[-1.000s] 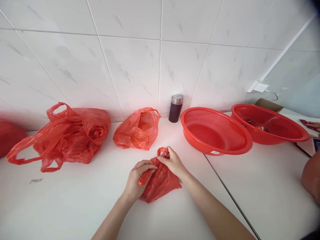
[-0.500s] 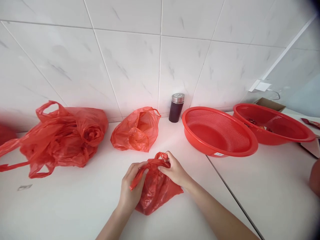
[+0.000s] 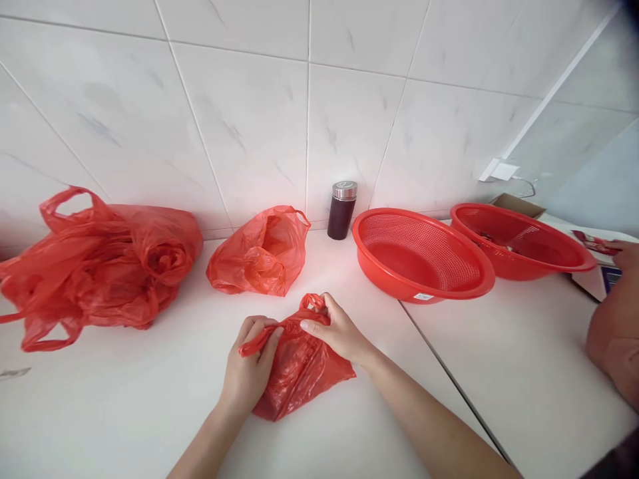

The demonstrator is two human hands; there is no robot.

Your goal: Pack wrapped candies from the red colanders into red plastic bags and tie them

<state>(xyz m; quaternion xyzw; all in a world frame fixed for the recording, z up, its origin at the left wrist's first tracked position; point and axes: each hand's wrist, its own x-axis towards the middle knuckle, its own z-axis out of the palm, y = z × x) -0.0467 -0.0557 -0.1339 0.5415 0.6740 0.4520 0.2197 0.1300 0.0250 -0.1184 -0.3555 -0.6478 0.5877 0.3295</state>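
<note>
A red plastic bag (image 3: 304, 372) rests on the white table in front of me, its gathered top between my two hands. My left hand (image 3: 251, 362) pinches the left side of the bag's top, and a handle strip lies across its fingers. On the right side, my right hand (image 3: 337, 330) grips the top near the other handle loop, thumb toward the middle. What the bag contains cannot be made out. Just behind it lies another crumpled red plastic bag (image 3: 259, 256), its mouth partly open.
Far left sits a big heap of red plastic bags (image 3: 114, 266). A dark tumbler (image 3: 342, 211) stands by the tiled wall. Two red perforated basins, one nearer (image 3: 424, 256) and one farther (image 3: 524, 243), are on the right. Another person's arm (image 3: 616, 332) reaches in with a red packet (image 3: 596, 242).
The view has shifted slightly right. My hands have drawn the bag's top sides a little apart, still holding it. At the right, the other person's arm has come further into view.
</note>
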